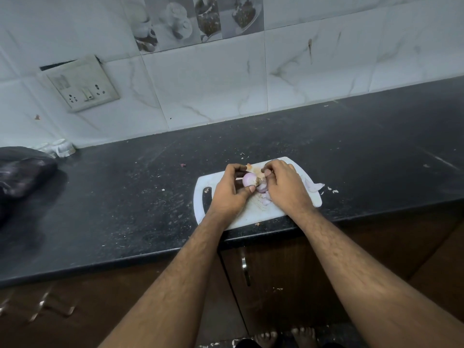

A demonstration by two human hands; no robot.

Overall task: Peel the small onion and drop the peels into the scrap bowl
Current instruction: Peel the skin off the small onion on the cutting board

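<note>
Head view: at the far left a dark bag (22,172) is seen on the black counter (125,197), well apart from the work. On the white cutting board (200,209) the small onion (248,179) is gripped by the left hand (229,192), thumb and fingers closed around it, just above the board. The right hand (281,184) is pinched on something at the onion's end, probably a strip of skin, though this cannot be told surely. Loose peels (313,186) are lying to the right, on the board's edge. No scrap bowl is visible, so peels may be left on the board or dropped from the counter; the smooth onion may also slip if pulled hard.
</note>
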